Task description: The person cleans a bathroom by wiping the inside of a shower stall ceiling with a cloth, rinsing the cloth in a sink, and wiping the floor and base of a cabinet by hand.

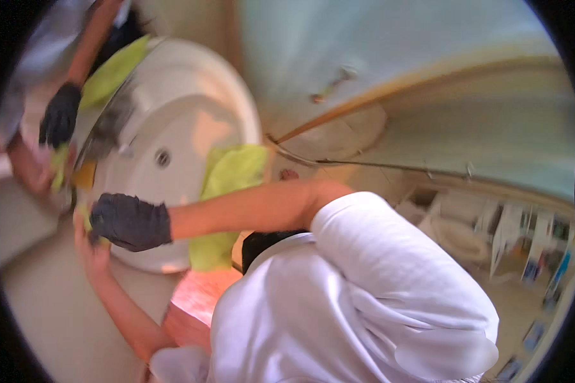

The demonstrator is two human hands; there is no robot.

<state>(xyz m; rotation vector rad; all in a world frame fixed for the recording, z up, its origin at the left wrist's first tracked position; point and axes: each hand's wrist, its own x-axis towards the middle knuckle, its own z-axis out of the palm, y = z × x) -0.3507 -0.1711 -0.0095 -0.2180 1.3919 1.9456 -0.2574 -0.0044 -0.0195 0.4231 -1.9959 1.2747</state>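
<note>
Past the left rim of a white oval sink [172,159], my two hands meet. My right hand [133,222] wears a dark grey glove, and its fingers close around a small yellow-green piece [85,218] of soft-looking material. Bare, my left hand [94,252] pinches the same piece from the other side. The gloved hand partly covers it, so its exact kind cannot be told. A yellow-green cloth [233,175] drapes over the sink's near rim, under my right forearm. By the tap [105,137] lies an orange-yellow block [84,175], perhaps a sponge.
A mirror [41,70] behind the sink reflects my arms and the cloth. Pale counter [51,300] extends beside the sink. To the right stand a light blue-green door [390,38] with a handle [345,73] and white shelves [536,242] with small items.
</note>
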